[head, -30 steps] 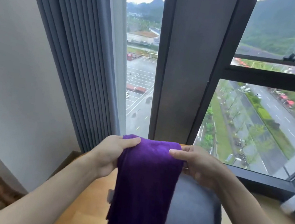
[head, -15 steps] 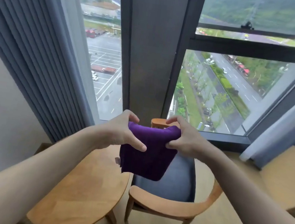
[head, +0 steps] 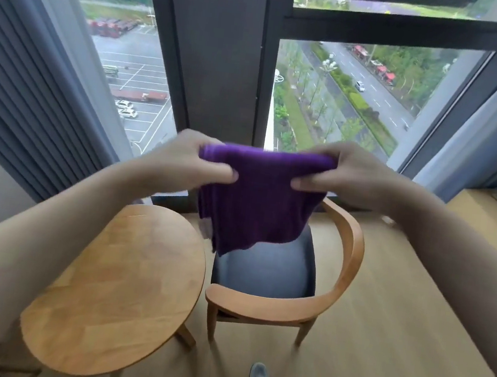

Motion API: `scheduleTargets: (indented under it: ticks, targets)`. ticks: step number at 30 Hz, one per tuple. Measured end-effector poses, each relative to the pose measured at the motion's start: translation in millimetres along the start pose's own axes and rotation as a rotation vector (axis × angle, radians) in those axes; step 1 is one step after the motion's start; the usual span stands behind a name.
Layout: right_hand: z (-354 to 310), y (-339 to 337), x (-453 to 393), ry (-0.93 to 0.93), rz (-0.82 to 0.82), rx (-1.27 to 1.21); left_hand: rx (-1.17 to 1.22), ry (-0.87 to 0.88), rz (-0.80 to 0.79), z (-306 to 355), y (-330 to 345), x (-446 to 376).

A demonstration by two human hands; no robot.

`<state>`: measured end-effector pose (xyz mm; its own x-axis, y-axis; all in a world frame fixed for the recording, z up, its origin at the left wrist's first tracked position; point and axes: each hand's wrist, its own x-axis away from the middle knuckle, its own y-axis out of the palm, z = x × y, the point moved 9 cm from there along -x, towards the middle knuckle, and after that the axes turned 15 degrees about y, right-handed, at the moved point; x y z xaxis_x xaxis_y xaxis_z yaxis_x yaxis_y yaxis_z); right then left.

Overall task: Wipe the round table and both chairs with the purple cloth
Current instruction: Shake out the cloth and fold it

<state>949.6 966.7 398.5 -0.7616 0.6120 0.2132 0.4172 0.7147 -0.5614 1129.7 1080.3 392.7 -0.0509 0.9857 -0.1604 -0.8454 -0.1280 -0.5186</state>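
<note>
Head view: cloth folded in the air, wiping not yet begun

Head camera looks down past both forearms at the purple cloth [head: 258,202], which hangs in mid-air between the hands, above the gap between table and chair and touching neither. The left hand [head: 188,162] pinches the cloth's upper left corner, thumb pressed against fingers with the fabric clamped between them; the right hand [head: 346,175] clamps the upper right corner the same way. The top edge is stretched flat between them and the rest drapes down in what looks like a doubled layer.

Below, the round wooden table [head: 122,292] stands at the left, just beside a wooden armchair [head: 341,262] with a dark seat cushion [head: 265,272]. A second chair cannot be made out for certain.

My reading is that this is the preparing step: the cloth is being folded into a pad. Next, one hand would need to take the folded cloth flat under the palm and lower it onto a surface, most likely the tabletop or the chair's curved rail.
</note>
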Motion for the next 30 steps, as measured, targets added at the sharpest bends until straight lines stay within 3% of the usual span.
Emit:
scheduleTargets:
  ticks: [4,7,9,12,16,18,20,23,25,30]
  targets:
    - [24,22,-14,0.08,-0.058,-0.783,0.433,-0.1,0.36,-24,1,0]
    - [65,75,-24,0.328,-0.035,-1.023,0.777,-0.437,0.357,-85,76,30]
    - [104,104,-16,0.562,-0.018,-0.969,0.882,-0.613,0.192,-112,127,58]
    - [151,114,4,0.764,-0.106,-0.878,0.938,-0.628,-0.014,-123,164,70]
    - [172,74,3,0.514,-0.258,-1.119,0.978,-0.449,0.031,-106,164,26]
    - [195,68,5,0.495,-0.273,-1.097,0.914,-0.449,-0.006,-99,180,7]
    - [233,75,9,0.593,-0.196,-0.952,0.82,-0.469,-0.073,-99,210,-6]
    - [297,58,13,0.691,-0.025,-0.897,0.772,-0.559,-0.014,-116,257,-31]
    - [335,25,18,0.702,0.033,-0.905,0.812,-0.58,-0.019,-114,295,-57]
    - [425,-91,48,0.732,0.187,-0.961,0.75,-0.496,-0.218,-66,413,-153]
